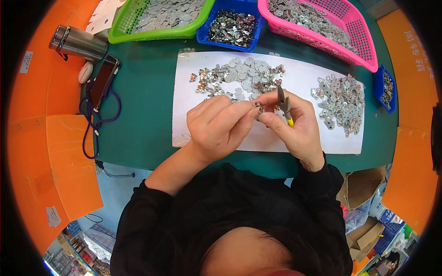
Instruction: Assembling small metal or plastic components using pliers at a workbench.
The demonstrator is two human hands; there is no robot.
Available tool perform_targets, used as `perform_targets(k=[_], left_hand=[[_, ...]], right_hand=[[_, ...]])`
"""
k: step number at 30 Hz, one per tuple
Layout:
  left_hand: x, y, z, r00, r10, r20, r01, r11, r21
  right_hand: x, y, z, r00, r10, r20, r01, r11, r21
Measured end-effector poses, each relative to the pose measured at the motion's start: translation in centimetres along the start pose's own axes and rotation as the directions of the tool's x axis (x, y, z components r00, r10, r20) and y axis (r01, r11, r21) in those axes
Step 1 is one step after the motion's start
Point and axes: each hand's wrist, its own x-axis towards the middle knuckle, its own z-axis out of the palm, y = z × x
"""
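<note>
Over a white sheet point(202, 138), my two hands meet at a small dark metal part point(258, 108). My left hand point(215, 123) pinches it between thumb and forefinger. On its other side, the thumb and forefinger of my right hand point(299, 126) press together. That right hand also keeps a pair of pliers point(283, 102) in its palm, jaws pointing up and a yellow handle showing below. Just beyond my fingers lie flat grey metal plates point(248, 71) with small shiny and coppery pieces point(207, 80) around them. A pile of finished-looking silver parts point(341, 103) sits to the right.
Along the back stand a green basket point(159, 36) of grey plates, a blue tray point(225, 45) and a pink basket point(317, 48) of metal parts. A smaller blue tray point(380, 89) is far right. Left are a steel flask point(83, 43) and a phone point(102, 83) with a purple cord.
</note>
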Motion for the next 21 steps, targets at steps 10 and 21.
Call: perform_targets(k=[10, 21], left_hand=[[-0.1, 1.0, -0.1, 0.943, -0.306, 0.129, 0.330, 0.904, -0.271], [0.7, -0.5, -0.4, 0.304, -0.499, 0.812, 0.888, -0.160, -0.431]], right_hand=[[0.6, 0.7, -0.3, 0.865, -0.501, -0.011, 0.443, 0.775, -0.450], [0.7, 1.3, -0.2, 0.710, -0.704, -0.021, 0.510, 0.534, -0.674]])
